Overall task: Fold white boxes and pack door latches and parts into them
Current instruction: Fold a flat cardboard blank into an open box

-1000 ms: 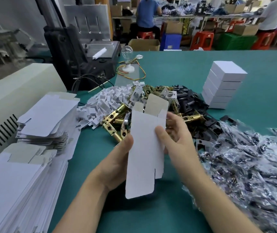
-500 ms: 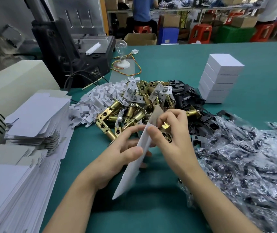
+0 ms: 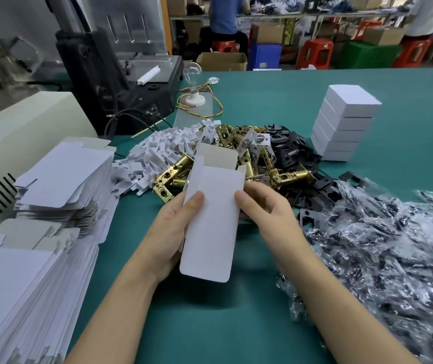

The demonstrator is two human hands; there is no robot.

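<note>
I hold a white box blank (image 3: 211, 219) upright over the green table, its broad white face towards me and its top flaps open. My left hand (image 3: 176, 232) grips its left edge, thumb on the front. My right hand (image 3: 265, 214) grips the right edge, thumb on the front and fingers behind. Behind the blank lies a pile of brass door latches (image 3: 239, 158). White plastic parts (image 3: 157, 153) lie left of the pile, black plates (image 3: 296, 151) to its right. A stack of folded white boxes (image 3: 344, 124) stands at the right.
Stacks of flat box blanks (image 3: 52, 179) fill the left edge. Clear bags of dark parts (image 3: 383, 245) spread over the right. A black machine (image 3: 121, 82) and a bulb on a stand (image 3: 191, 72) sit at the back. People work at benches beyond.
The blank was edge-on to me half a second ago; it has turned so its broad face shows again, with both hands shifted to its side edges.
</note>
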